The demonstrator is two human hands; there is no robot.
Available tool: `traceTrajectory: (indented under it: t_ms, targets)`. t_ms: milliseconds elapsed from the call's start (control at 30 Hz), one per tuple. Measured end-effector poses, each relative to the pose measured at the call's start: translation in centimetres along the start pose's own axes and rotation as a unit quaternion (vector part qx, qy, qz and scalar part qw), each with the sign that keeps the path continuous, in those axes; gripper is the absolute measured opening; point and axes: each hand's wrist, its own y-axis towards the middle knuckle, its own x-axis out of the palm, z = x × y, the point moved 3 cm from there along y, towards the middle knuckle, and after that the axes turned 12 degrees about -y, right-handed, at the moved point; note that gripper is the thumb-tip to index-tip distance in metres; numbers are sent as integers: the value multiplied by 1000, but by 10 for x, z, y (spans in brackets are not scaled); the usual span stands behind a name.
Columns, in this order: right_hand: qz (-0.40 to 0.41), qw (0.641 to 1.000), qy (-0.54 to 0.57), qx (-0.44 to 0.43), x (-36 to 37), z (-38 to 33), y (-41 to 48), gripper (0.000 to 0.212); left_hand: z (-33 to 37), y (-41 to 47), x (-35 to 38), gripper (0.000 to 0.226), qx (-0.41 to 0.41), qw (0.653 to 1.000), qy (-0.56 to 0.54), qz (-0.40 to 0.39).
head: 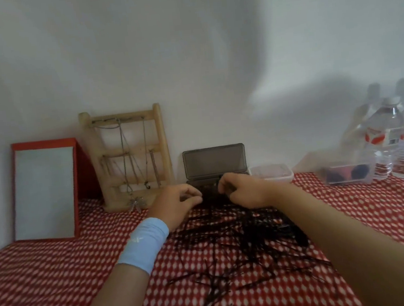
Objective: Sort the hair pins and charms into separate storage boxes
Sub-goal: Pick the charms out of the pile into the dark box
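a loose heap of dark hair pins point(242, 238) lies spread on the tabletop point(47, 281), which is covered by a red cloth with white dots. the heap runs from the near edge up to a dark box point(214, 161) that stands against the wall with its lid raised. the box's inside is mostly hidden behind the two hands, and blur makes single pins hard to pick out.

the left hand point(176, 203), with a pale blue wristband point(143, 243) behind it, sits at the box's front left. its fingers are curled towards the thumb, but i cannot tell whether they hold anything. the right hand point(240, 191) is at the box's front right. its fingers are curled and pinch a dark sliver that looks like hair pins. the right forearm covers part of the heap.

just right of the box is a small clear container point(271, 173) whose contents are too blurred to name. further right, a clear tub point(348, 175) holds dark and red shapes i cannot identify. beside it stand water bottles point(393, 137), cut off by the frame's edge. left of the box a wooden rack point(126, 155) carries hanging chains, and a red-framed panel point(44, 191) leans at the far left.
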Motion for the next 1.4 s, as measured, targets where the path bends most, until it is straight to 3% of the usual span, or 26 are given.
traceTrajectory:
  t_ms: [133, 267, 533, 600, 700, 800, 900, 1100, 1300, 1400]
  targets:
    - [-7, 999, -35, -22, 3, -18, 36, 48, -41, 5, -43, 7, -62, 996, 64, 17]
    - [51, 997, -61, -15, -1, -22, 63, 53, -52, 5, -49, 17, -47, 998, 48, 12]
    - [88, 994, -68, -24, -7, -14, 82, 70, -55, 9, -50, 6, -45, 999, 14, -1]
    - [101, 993, -57, -26, -11, -6, 77, 63, -51, 12, -46, 8, -40, 999, 24, 7]
    - [148, 988, -37, -21, -20, 7, 62, 34, -33, 20, -33, 11, -15, 1000, 19, 15]
    - [186, 982, -29, -29, -26, 14, 38, 37, -6, 25, -10, 12, 20, 999, 21, -17]
    - [119, 992, 18, -23, -18, 24, 13, 39, 14, 27, 24, 15, 36, 993, 54, -94]
    - [-2, 997, -74, -28, 8, 50, -8, 30, 7, 15, 76, 45, 23, 955, 144, -258]
    - [-20, 999, -3, -50, 12, 53, -16, 31, 12, 14, 69, 37, 29, 951, 173, -255]
    - [51, 997, 58, -21, 4, 64, -22, 24, 26, 13, 74, 31, 68, 965, 159, -199]
